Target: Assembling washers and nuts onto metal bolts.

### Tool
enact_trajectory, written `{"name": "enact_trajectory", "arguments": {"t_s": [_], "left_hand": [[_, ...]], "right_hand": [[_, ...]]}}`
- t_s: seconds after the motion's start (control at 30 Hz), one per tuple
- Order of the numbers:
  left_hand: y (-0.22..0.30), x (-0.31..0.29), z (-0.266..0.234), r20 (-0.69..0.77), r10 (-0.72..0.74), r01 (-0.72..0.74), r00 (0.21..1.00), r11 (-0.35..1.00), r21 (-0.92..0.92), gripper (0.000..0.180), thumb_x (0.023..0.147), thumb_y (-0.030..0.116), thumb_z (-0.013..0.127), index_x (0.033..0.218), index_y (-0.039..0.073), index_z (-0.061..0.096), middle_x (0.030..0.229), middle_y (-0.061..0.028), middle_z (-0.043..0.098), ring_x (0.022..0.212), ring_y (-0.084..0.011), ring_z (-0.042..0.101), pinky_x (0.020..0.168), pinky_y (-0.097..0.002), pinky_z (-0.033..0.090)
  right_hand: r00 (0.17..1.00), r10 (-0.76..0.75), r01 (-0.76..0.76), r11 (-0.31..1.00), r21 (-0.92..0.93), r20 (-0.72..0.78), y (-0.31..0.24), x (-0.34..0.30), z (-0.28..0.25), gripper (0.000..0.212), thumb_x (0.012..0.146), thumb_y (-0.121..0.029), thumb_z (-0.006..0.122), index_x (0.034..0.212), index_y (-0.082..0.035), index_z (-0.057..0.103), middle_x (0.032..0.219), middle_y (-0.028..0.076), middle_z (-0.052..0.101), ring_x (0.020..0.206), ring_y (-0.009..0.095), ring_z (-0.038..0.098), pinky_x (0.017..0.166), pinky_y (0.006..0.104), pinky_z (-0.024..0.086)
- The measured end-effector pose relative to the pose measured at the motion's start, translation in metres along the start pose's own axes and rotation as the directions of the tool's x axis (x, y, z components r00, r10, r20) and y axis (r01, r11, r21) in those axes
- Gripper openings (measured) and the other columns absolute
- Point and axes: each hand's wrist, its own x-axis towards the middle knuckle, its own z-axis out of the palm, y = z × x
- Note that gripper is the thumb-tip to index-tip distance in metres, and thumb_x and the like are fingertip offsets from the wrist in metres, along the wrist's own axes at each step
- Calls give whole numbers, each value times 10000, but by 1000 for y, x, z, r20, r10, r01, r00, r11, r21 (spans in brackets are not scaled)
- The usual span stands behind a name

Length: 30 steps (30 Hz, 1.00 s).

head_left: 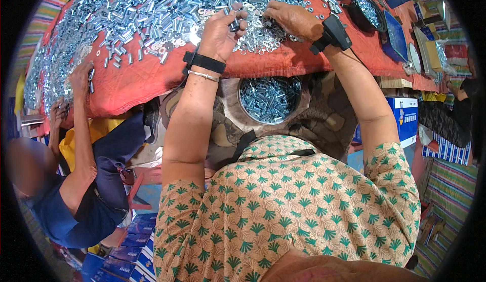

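My left hand [220, 32] is raised palm up over the edge of the heap, its fingers curled around a few short metal sleeves [234, 25]. My right hand [294, 20] is turned palm down over a pile of flat washers [255, 40]. Its fingertips are bent together at the washers, and whatever they pinch is hidden. Behind both hands spreads a large heap of shiny metal sleeves [167, 11] on a red cloth [304, 59]. Below the cloth's edge, between my knees, a round metal bowl [240, 102] holds many assembled-looking metal pieces [271, 99].
At the left a co-worker in dark blue reaches into the heap, a hand [81, 82] holding metal pieces. A dark basin [349, 12] of parts and a blue tray [395, 36] lie at the right. Blue-and-white boxes [405, 120] stand beside my right arm.
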Motion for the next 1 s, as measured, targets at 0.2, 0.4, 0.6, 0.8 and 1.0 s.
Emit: {"name": "enact_trajectory", "arguments": {"t_s": [0.2,0.4,0.6,0.8,1.0], "left_hand": [[-5,-4,9,27,-83,82,996,996,23,232,940,84,481,1153,-8,484,926,-100,590,698,-145,549,565,-230,453],[-5,1,9,61,-234,228,970,970,87,282,987,256,434,1118,17,500,963,-136,620,783,-205,622,695,-298,549],[0,2,11,-132,-56,37,990,989,-141,289,984,241,441,1085,-25,494,993,-118,583,894,-212,584,718,-312,528],[25,13,-15,-257,101,-191,961,916,-353,139,927,102,532,1008,-11,515,792,-52,488,673,-141,456,540,-245,352],[39,17,-13,-463,201,-345,863,904,-251,122,919,95,540,1017,27,513,860,-73,549,769,-197,547,677,-332,472]], "right_hand": [[990,-133,132,991,-30,-54,2,-4,-2,291,807,-13,548,1091,-35,491,939,120,502,813,328,586,656,384,502],[964,35,-13,996,83,-263,-10,5,-17,252,819,-9,529,1065,-20,473,978,172,512,852,365,578,688,415,498],[884,-327,361,932,43,-334,-32,60,-21,395,795,-10,538,1186,-38,489,1081,143,549,951,316,582,766,390,511],[949,29,-30,1000,2,-315,33,138,12,210,832,-109,540,999,-24,634,956,144,623,883,310,612,752,393,493],[949,22,-31,999,-25,-314,57,177,62,171,791,-46,546,947,-9,607,889,175,618,891,354,604,774,439,485]]}}
